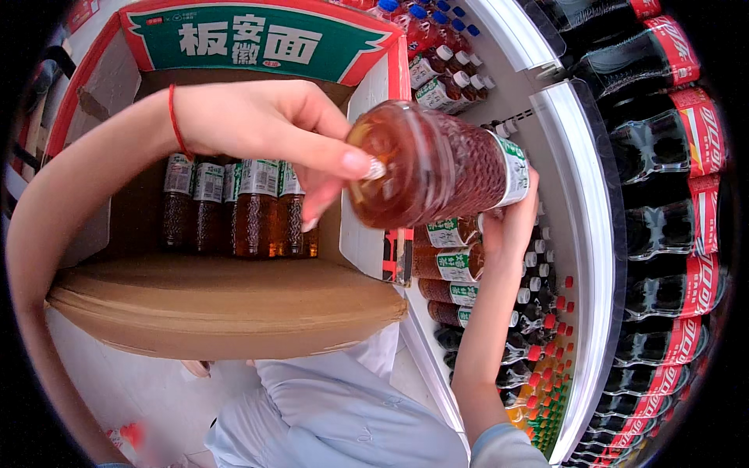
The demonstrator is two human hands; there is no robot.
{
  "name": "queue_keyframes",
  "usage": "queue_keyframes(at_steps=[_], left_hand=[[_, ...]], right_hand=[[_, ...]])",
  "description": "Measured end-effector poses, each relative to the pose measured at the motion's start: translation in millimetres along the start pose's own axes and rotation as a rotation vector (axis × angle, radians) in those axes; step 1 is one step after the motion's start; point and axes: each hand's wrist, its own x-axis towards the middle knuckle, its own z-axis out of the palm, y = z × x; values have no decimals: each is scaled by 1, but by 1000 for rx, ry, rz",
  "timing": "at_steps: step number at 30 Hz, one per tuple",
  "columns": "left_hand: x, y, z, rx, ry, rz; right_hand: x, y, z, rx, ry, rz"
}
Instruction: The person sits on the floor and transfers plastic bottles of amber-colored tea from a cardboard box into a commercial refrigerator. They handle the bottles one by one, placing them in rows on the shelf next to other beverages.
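Observation:
A large plastic bottle of reddish-brown tea (445, 164) is tilted nearly sideways, its base towards my left hand. My right hand (515, 213) is wrapped around its labelled end, so the cap is hidden. My left hand (269, 126), with a red string on the wrist, is at the base. Its thumb overlaps the base and its forefinger passes behind the rim; whether it grips or only touches cannot be made out. Under my left hand stands an open cardboard carton (228, 292), holding several similar tea bottles (257, 210) upright against its inner wall.
To the right, a shelf with a white front rail (585, 251) holds tea bottles (456, 263) and red-capped bottles (535, 354). Cola bottles (655, 228) line another shelf at the far right. Blue-capped bottles (418, 26) stand beyond the carton. Pale floor (146, 345) shows below.

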Motion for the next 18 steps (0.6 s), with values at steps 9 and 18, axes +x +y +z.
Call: queue_keyframes(at_steps=[9,18], left_hand=[[4,-36,6,1325,411,69],[9,-48,3,1484,500,292]], right_hand=[[72,-4,-50,77,162,-40],[102,-3,-28,-985,-334,-487]])
